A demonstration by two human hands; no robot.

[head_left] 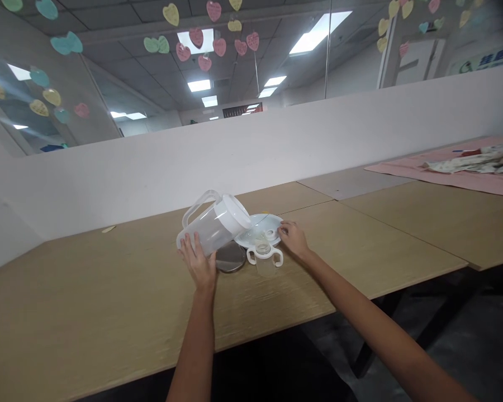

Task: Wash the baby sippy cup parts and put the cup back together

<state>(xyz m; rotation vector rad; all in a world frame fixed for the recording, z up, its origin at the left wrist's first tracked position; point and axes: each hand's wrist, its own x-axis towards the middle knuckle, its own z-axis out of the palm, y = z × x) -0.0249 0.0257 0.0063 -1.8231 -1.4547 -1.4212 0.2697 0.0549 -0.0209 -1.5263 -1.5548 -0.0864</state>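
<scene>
Your left hand [199, 262], fingers spread against its side, holds the clear pitcher [212, 226] above the table [109, 301], tilted with its long axis slanting up to the right and its white lid toward the plate [255, 223]. Just below the lid stands the two-handled bottle [265, 257]. Your right hand [292, 237] is curled at the plate's right edge; you can't tell whether it pinches anything.
</scene>
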